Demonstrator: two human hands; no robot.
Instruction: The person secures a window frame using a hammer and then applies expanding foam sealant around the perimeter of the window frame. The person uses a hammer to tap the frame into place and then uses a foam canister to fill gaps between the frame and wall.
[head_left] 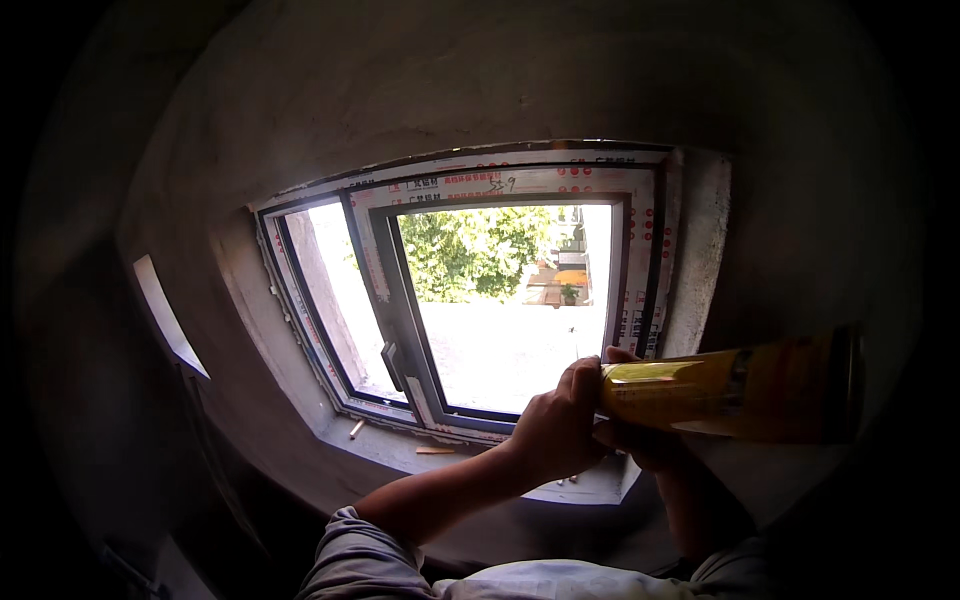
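A yellow aerosol can point(700, 392) lies almost level in front of me, its narrower top end toward the window and its dark base off to the right. My left hand point(562, 425) is closed at the can's top end, fingers bent around it. Beneath the same end, in shadow, my right hand point(645, 446) grips the can; part of its fingers is hidden. Whatever sits at the can's tip is covered by my hands. Just beyond them is the window frame point(640, 270), dark grey with printed protective film on it.
A sill point(385, 438) runs below the window, with a small wooden stick point(356, 429) and a flat wood piece point(435, 450) on it. The window handle point(391, 366) juts out on the sash. Rough plastered wall point(480, 100) surrounds the opening; a narrow bright slit point(170, 315) is at left.
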